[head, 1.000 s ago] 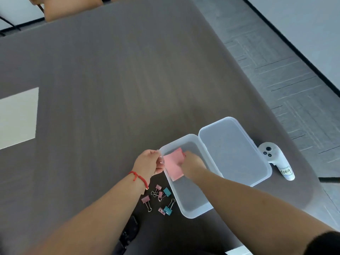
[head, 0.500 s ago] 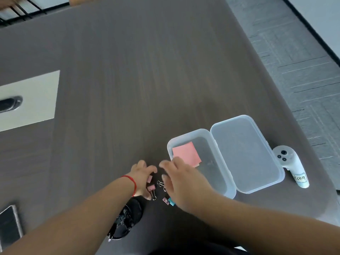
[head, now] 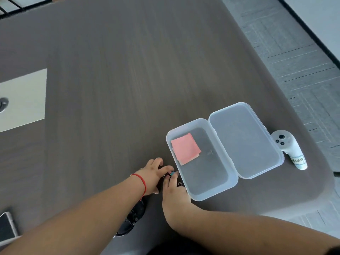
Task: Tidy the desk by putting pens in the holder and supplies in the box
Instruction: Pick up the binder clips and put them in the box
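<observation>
A clear plastic box lies open near the table's right front, its lid folded flat to the right. Pink sticky notes rest in the box's far left corner. Just left of the box, my left hand and my right hand press in from both sides over a small heap of binder clips. One teal clip shows between the fingertips and a wire handle peeks out by my right hand. The other clips are hidden under my fingers. No pens or pen holder are in view.
A white controller with a label lies right of the lid, near the table's right edge. A black object sits under my left forearm. A phone lies at the bottom left. A pale panel is set into the table at left.
The sticky notes went from my hands into the box. Both hands then dropped to the binder clips left of the box and have closed in together around them.
</observation>
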`<state>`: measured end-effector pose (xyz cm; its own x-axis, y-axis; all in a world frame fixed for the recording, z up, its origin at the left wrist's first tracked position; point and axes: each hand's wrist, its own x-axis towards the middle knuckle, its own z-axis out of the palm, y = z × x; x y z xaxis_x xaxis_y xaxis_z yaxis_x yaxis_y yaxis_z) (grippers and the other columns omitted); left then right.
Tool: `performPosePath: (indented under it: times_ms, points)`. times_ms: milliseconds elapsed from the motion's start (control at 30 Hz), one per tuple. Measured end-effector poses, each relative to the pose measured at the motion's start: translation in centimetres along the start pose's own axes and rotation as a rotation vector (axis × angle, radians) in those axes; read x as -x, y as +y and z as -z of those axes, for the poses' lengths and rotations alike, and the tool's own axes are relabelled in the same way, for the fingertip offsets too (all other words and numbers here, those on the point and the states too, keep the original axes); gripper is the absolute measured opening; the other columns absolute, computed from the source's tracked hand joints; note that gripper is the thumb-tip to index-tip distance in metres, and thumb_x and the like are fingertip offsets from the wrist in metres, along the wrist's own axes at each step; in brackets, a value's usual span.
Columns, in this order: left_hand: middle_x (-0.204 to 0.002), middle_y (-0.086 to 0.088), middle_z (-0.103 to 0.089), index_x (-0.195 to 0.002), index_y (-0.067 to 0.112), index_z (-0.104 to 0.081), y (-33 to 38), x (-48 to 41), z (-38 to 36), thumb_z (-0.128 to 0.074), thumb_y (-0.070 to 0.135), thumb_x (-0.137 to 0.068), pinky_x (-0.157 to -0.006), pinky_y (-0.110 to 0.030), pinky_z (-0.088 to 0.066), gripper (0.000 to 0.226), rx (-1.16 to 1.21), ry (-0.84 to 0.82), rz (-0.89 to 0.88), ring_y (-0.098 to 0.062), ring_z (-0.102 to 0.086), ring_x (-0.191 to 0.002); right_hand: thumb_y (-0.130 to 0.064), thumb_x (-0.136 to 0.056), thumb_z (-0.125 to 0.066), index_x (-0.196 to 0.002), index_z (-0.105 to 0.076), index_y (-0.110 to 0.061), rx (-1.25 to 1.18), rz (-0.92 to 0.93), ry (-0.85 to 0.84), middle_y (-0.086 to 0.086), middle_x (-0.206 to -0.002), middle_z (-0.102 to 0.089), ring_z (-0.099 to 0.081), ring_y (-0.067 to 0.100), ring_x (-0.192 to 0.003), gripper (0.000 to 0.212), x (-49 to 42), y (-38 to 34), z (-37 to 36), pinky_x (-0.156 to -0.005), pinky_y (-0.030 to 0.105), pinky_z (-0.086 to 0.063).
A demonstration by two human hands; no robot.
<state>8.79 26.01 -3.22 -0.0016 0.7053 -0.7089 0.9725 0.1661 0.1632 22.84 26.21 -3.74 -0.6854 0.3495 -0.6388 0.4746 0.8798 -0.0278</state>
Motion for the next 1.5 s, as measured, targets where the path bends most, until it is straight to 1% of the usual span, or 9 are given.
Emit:
performPosePath:
  times_ms: [167, 300, 400, 667, 833, 1033, 1233, 1400, 1500]
  points:
    - [-0.133, -0.002, -0.027, -0.142, 0.036, -0.030, -0.3, -0.4, -0.6, -0.076, 0.027, -0.073, -0.101, -0.036, -0.044, 0.083, -0.001, 0.043, -0.057, -0.022, -0.031, -0.122, -0.009, -0.093, -0.048, -0.149, -0.003, 0.007, -0.114, -0.100, -0.009, 0.031, -0.156, -0.007, -0.022, 0.048, -0.142, 0.074, -1.2, -0.3, -0.4, -0.098, 0.051, -0.049]
    - [-0.123, -0.002, -0.033, -0.132, 0.033, -0.043, -1.0, -0.4, -0.8, -0.073, 0.028, -0.075, -0.099, -0.036, -0.043, 0.065, 0.053, 0.100, -0.072, -0.021, -0.035, -0.115, -0.012, -0.093, -0.052, -0.152, -0.005, -0.003, -0.250, -0.174, 0.039, 0.032, -0.153, -0.014, -0.049, 0.048, -0.124, 0.076, -1.3, -0.2, 0.2, -0.098, 0.047, -0.050]
    - [-0.117, -0.003, -0.037, -0.122, 0.027, -0.053, -1.3, -0.1, -0.8, -0.068, 0.027, -0.078, -0.096, -0.035, -0.044, 0.046, 0.086, 0.154, -0.077, -0.021, -0.037, -0.110, -0.010, -0.091, -0.053, -0.146, -0.020, -0.009, -0.347, -0.154, 0.095, 0.026, -0.145, -0.026, -0.057, 0.044, -0.111, 0.065, -0.8, -0.3, 0.7, -0.090, 0.044, -0.054]
    - [-0.111, -0.005, -0.046, -0.101, 0.012, -0.062, -2.4, 0.4, -1.0, -0.064, 0.024, -0.086, -0.091, -0.038, -0.044, 0.020, 0.017, 0.149, -0.075, -0.027, -0.041, -0.107, -0.009, -0.091, -0.053, -0.133, -0.039, -0.011, -0.401, -0.185, 0.074, 0.020, -0.132, -0.035, -0.063, 0.036, -0.098, 0.044, -0.6, -0.4, 0.8, -0.083, 0.040, -0.054]
    - [-0.099, 0.002, -0.038, -0.099, 0.013, -0.063, -2.9, 0.8, -1.0, -0.059, 0.017, -0.090, -0.089, -0.035, -0.044, 0.012, -0.023, 0.122, -0.098, -0.026, -0.044, -0.107, -0.008, -0.089, -0.058, -0.124, -0.045, -0.011, -0.437, -0.218, 0.061, 0.018, -0.126, -0.039, -0.066, 0.034, -0.090, 0.038, -1.4, -0.2, 0.8, -0.079, 0.038, -0.055]
    - [-0.117, -0.011, -0.048, -0.103, 0.009, -0.062, -3.5, 1.4, -0.6, -0.052, 0.006, -0.089, -0.089, -0.034, -0.045, 0.017, -0.040, 0.081, -0.067, -0.029, -0.043, -0.111, -0.009, -0.089, -0.059, -0.122, -0.047, -0.013, -0.489, -0.230, 0.092, 0.015, -0.122, -0.040, -0.066, 0.035, -0.093, 0.036, -1.5, 0.1, 0.5, -0.078, 0.038, -0.053]
    - [-0.123, -0.007, -0.045, -0.119, 0.014, -0.058, -3.5, 1.8, -0.1, -0.064, 0.031, -0.087, -0.098, -0.039, -0.044, 0.036, -0.071, 0.008, -0.059, -0.026, -0.042, -0.116, -0.010, -0.089, -0.061, -0.124, -0.045, -0.016, -0.569, -0.222, 0.130, 0.013, -0.118, -0.044, -0.066, 0.033, -0.090, 0.038, -1.7, 0.3, 0.8, -0.073, 0.033, -0.051]
    - [-0.122, -0.008, -0.045, -0.113, 0.014, -0.058, -3.4, 2.2, -0.1, -0.055, 0.013, -0.086, -0.094, -0.039, -0.046, 0.027, -0.085, 0.040, -0.052, -0.028, -0.045, -0.115, -0.013, -0.092, -0.057, -0.120, -0.047, -0.016, -0.653, -0.168, 0.170, 0.009, -0.113, -0.045, -0.064, 0.030, -0.086, 0.029, -0.2, 0.1, 2.2, -0.067, 0.031, -0.047]
    - [-0.118, -0.008, -0.044, -0.109, 0.012, -0.057, -3.2, 2.3, -0.2, -0.052, 0.005, -0.082, -0.087, -0.038, -0.049, 0.029, -0.096, 0.027, -0.039, -0.027, -0.045, -0.102, -0.016, -0.091, -0.056, -0.111, -0.051, -0.016, -0.754, -0.112, 0.255, 0.007, -0.109, -0.048, -0.058, 0.023, -0.076, 0.020, 1.9, 0.2, 4.0, -0.067, 0.029, -0.047]
